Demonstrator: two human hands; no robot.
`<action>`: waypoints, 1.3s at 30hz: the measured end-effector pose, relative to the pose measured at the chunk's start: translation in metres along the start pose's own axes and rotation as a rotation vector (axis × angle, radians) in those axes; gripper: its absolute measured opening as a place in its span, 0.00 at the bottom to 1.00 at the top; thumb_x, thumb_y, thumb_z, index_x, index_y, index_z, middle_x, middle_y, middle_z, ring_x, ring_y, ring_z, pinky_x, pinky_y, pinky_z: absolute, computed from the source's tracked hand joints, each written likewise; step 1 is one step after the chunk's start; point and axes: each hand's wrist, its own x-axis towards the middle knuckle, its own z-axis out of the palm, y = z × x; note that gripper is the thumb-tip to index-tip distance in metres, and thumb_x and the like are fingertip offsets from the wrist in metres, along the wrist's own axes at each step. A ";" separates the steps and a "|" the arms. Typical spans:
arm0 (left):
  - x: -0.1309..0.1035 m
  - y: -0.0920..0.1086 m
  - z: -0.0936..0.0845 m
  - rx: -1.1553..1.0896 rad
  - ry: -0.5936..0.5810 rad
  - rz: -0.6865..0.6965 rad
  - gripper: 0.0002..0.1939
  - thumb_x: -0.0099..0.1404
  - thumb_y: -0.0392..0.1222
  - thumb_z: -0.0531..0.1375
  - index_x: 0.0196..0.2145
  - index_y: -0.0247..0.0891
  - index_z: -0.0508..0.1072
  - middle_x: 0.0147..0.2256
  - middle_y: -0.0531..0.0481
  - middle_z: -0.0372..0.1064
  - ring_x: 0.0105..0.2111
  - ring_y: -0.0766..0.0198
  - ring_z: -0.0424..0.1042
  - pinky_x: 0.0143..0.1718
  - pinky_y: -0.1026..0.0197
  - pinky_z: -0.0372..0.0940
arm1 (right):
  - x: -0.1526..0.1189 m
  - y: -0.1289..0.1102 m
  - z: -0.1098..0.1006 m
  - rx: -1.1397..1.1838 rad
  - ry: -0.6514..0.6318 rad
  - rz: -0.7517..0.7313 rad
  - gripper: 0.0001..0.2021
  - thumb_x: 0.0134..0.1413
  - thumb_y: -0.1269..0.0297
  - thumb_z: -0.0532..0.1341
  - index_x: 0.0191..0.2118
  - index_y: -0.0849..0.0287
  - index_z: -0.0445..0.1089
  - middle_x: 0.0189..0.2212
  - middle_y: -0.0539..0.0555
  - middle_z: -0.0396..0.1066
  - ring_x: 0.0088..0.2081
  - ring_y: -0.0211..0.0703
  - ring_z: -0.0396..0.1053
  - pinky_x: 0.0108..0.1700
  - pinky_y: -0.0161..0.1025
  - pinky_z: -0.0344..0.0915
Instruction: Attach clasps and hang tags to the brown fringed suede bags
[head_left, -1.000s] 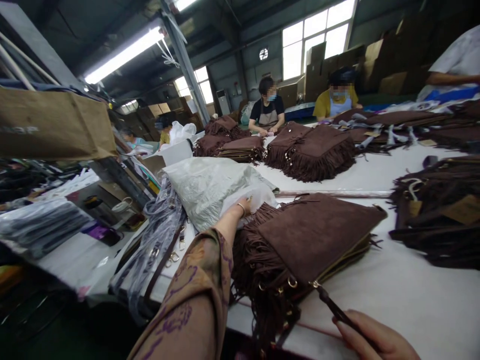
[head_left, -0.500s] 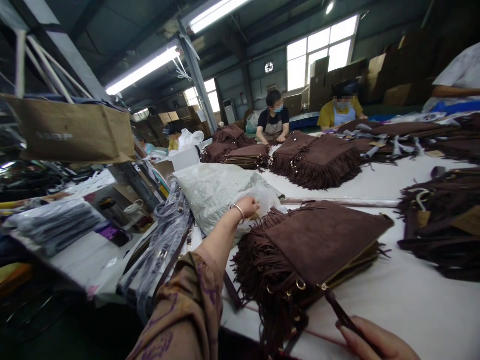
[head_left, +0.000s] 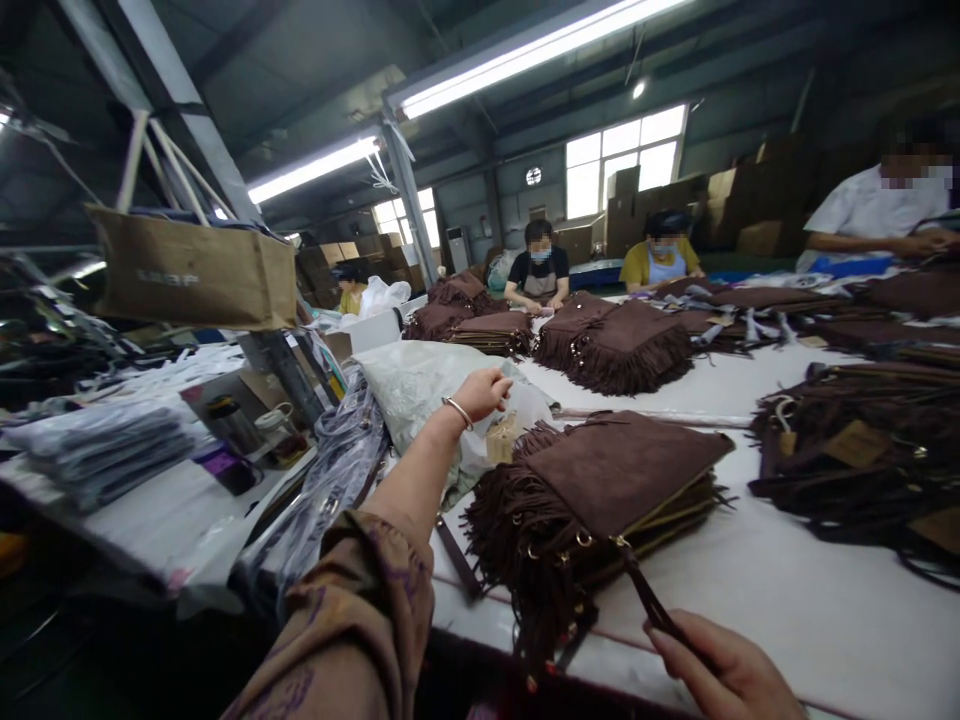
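My left hand (head_left: 486, 393), with a bangle at the wrist, is closed above a plastic bag (head_left: 525, 405) holding tan tags (head_left: 501, 438); what its fingers hold, if anything, is too small to make out. My right hand (head_left: 712, 655) grips a dark brown strap (head_left: 649, 595) at the lower right. That strap meets a metal ring at the near corner of a brown fringed bag (head_left: 622, 465), which lies on top of a stack on the white table (head_left: 840, 600). Long fringe hangs from the stack's left and front sides.
Behind the plastic lies a large pale sack (head_left: 405, 375). Wrapped straps (head_left: 337, 460) run along the left. More fringed bags (head_left: 615, 345) lie farther back, and dark ones (head_left: 847, 460) at right. Several people sit or stand across the table. A tan paper bag (head_left: 199, 270) hangs upper left.
My left hand has lifted up from the plastic bag, and the tan tags now show below it. My right hand still holds the strap. The camera view has shifted.
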 end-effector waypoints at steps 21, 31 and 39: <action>-0.130 0.170 0.050 0.040 -0.110 0.683 0.07 0.68 0.40 0.54 0.31 0.37 0.67 0.31 0.48 0.70 0.33 0.64 0.67 0.36 0.63 0.61 | 0.038 -0.110 -0.046 0.645 0.258 -0.032 0.23 0.57 0.48 0.61 0.52 0.58 0.70 0.26 0.52 0.70 0.24 0.37 0.65 0.23 0.33 0.62; -0.222 0.089 0.110 -0.146 0.031 0.094 0.10 0.68 0.42 0.54 0.30 0.39 0.68 0.28 0.49 0.69 0.30 0.64 0.68 0.32 0.62 0.62 | 0.016 -0.050 -0.046 -0.011 0.176 -0.040 0.14 0.59 0.52 0.58 0.33 0.55 0.75 0.35 0.55 0.75 0.38 0.45 0.70 0.42 0.38 0.66; -0.221 0.067 0.115 0.161 0.230 0.144 0.10 0.64 0.37 0.57 0.44 0.40 0.71 0.38 0.44 0.66 0.39 0.56 0.67 0.42 0.54 0.65 | 0.042 -0.052 -0.017 0.328 0.064 0.086 0.19 0.53 0.46 0.61 0.25 0.59 0.73 0.27 0.53 0.69 0.34 0.43 0.68 0.34 0.36 0.65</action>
